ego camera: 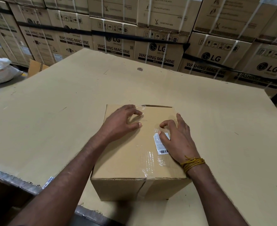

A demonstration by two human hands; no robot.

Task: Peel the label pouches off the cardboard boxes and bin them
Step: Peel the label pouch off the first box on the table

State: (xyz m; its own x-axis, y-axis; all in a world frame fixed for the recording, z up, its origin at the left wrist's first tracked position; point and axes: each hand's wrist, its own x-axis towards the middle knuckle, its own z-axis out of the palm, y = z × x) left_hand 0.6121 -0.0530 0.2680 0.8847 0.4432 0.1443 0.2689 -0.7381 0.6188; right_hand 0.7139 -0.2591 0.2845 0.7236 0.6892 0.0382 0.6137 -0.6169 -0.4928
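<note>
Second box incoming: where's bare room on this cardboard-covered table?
Bare table lies left of the small box, right of it, and behind it toward the stacked cartons. Crowded: the box top, under the left hand and right hand.
</note>
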